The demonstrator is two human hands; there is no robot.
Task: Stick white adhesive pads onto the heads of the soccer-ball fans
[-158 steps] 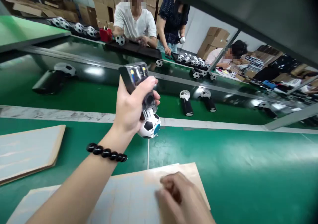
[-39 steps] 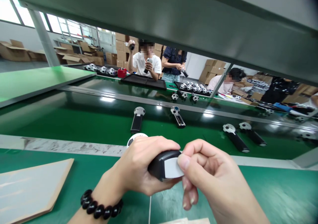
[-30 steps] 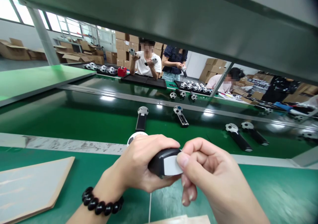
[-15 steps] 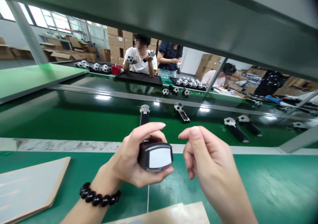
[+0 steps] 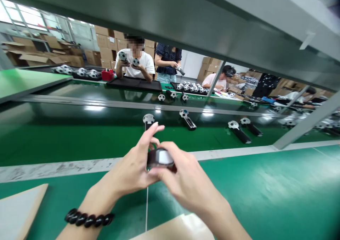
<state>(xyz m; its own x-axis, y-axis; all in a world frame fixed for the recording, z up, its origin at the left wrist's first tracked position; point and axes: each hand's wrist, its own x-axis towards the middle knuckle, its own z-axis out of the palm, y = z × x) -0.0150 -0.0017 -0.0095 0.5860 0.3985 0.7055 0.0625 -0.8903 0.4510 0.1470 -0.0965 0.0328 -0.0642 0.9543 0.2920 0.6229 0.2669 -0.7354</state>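
Fingers of the right hand grasp the black handle above the counter; whether the left hand grips is unclear from here. Holding clear of the pale end seems best.

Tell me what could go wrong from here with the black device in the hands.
The black device might slip: some fingers of the left hand stand raised away from it. The right hand grips close around the white end patch, so it could perhaps scuff that surface. If dropped, the device might get damaged on the green worktop.
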